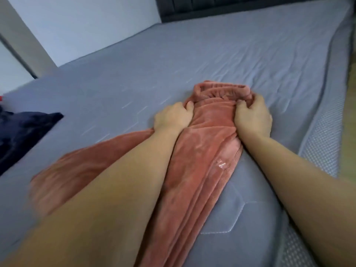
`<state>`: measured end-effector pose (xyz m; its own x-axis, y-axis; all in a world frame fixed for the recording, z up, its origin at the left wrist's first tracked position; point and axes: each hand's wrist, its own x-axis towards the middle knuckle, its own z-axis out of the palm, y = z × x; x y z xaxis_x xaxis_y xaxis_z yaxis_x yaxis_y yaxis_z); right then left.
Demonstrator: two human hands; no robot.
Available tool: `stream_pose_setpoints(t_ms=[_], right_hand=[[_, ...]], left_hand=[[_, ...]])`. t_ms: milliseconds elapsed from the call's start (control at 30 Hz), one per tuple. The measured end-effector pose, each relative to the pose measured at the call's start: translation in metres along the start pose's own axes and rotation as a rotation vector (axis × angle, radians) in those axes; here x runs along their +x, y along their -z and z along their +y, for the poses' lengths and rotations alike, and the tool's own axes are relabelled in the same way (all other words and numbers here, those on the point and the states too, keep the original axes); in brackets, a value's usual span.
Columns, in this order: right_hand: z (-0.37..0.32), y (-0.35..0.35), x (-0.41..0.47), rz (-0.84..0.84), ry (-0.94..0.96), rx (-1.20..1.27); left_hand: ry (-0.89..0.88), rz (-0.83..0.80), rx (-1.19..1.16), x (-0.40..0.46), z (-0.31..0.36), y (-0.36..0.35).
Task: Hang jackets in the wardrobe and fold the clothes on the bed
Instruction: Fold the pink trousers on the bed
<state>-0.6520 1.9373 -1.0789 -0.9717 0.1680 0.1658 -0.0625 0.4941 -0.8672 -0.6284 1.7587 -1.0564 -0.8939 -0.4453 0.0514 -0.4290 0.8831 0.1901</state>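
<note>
Two hands are on one garment here, and both are clamped on it. Your left hand [172,116] has its fingers curled into the left side of the soft salmon-pink velvety trousers [198,160], just below the gathered elastic waistband [223,90]; your right hand [252,116] pinches a bunch of the same cloth at the waistband's right corner. Gripping at both sides of the waist looks like a way to keep the top edge square while you lay the piece flat, so the legs line up before the fold.

The trousers lie in the middle of the frame on the grey quilted mattress cover [134,78], waistband toward the upper centre, legs running down toward the lower edge and spreading left under your left forearm. They seem already doubled lengthwise, since layered edges show along the right side, but the lower part is blurred and I cannot tell how neatly.

At the left edge of the frame sits a dark navy plush garment [25,130], apart from the pink one, probably waiting its turn. A dark padded headboard [212,6] runs along the top of the frame.
</note>
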Motion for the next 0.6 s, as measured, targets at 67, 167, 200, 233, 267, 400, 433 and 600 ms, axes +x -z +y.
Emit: stream_pose_setpoints(t_ms=[67,167,200,233,267,400,433,600], right_hand=[[-0.004,-0.001,0.004,0.012,-0.007,0.0],[-0.009,-0.001,0.005,0.031,-0.002,-0.04],[-0.008,-0.001,0.004,0.036,-0.001,-0.048],[-0.008,-0.001,0.004,0.037,-0.004,-0.047],[-0.008,-0.001,0.004,0.038,-0.005,-0.036],[-0.005,-0.001,0.005,0.029,-0.02,0.022],[-0.005,0.0,0.004,0.031,-0.017,0.034],[-0.01,0.003,-0.006,0.016,-0.023,0.085]], left_hand=[[-0.005,0.024,0.008,0.0,0.0,0.003],[0.024,0.039,-0.009,-0.007,0.004,0.008],[0.027,0.064,-0.013,-0.014,0.006,0.012],[-0.002,0.123,0.004,-0.026,0.009,0.02],[-0.073,0.207,0.046,-0.043,0.01,0.03],[-0.398,0.148,0.218,-0.161,-0.023,0.058],[-0.396,0.019,0.267,-0.193,-0.034,0.055],[-0.274,-0.178,0.355,-0.219,-0.047,0.02]])
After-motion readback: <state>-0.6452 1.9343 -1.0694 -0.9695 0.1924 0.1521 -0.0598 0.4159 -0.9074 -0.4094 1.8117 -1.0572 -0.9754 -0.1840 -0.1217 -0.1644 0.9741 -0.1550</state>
